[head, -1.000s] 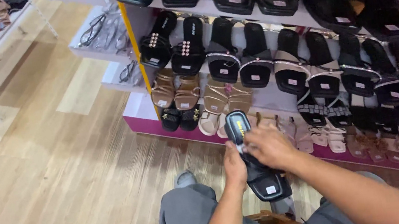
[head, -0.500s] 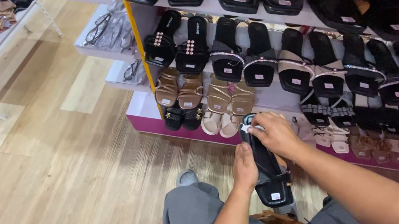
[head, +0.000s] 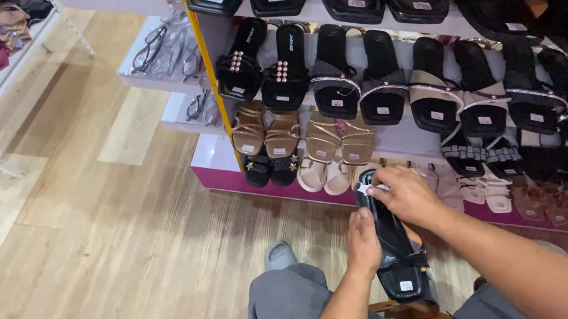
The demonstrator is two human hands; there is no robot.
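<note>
We see a flat black slip-on sandal of smooth leather-like material (head: 391, 241), long and narrow with a squared toe. It lies lengthwise, its heel end up towards the shoe shelves and its toe end down towards us, held above the wooden floor. A broad black strap crosses it near the toe, and a small white sticker sits on the insole below that strap. A white paper tag (head: 365, 187) shows at the heel end. Much of its middle is hidden.
</note>
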